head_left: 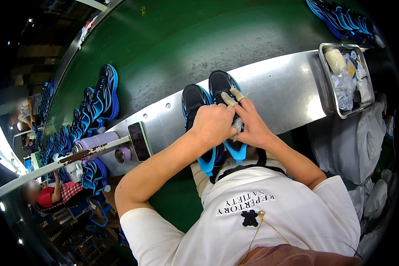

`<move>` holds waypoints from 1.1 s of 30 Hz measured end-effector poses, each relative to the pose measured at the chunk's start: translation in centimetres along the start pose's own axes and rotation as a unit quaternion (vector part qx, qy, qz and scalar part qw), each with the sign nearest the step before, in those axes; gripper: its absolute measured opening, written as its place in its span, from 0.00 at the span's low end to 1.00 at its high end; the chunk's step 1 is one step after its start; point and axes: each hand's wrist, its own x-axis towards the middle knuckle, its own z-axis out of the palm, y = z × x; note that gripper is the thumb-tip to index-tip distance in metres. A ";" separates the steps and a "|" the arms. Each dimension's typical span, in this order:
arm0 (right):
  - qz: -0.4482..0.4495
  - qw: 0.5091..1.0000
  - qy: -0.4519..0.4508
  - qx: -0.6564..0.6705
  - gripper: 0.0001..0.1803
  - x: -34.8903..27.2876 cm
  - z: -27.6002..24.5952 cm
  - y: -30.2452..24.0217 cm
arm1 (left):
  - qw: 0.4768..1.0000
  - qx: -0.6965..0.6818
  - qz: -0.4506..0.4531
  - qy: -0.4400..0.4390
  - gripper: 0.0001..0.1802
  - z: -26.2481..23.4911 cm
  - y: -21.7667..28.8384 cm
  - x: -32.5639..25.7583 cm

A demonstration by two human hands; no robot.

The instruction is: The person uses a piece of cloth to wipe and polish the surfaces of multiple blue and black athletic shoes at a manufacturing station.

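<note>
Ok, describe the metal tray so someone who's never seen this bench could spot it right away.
Follow the long steel ledge that edges the green conveyor belt toward its right end. The metal tray sits there, a shallow rectangular pan packed with small plastic-wrapped items. It is the only container on the ledge, well right of the black-and-blue shoes.

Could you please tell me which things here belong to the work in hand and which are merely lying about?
In hand:
left hand
right hand
left shoe
right shoe
small cloth

Lying about:
metal tray
purple bottle
phone
shoes on the belt
</note>
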 end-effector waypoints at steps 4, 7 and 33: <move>-0.023 0.999 -0.034 0.021 0.52 0.2 -1.2 0.1 | 0.994 -0.076 -0.005 0.075 0.24 0.5 -0.2 -1.6; -0.038 0.992 -0.097 0.067 0.46 0.5 -3.6 0.1 | 0.960 -0.147 -0.007 0.237 0.20 0.8 1.6 -4.0; 0.079 0.994 -0.078 -0.022 0.23 1.1 -3.9 -3.4 | 0.390 -0.896 -0.154 0.147 0.22 7.2 6.9 -6.4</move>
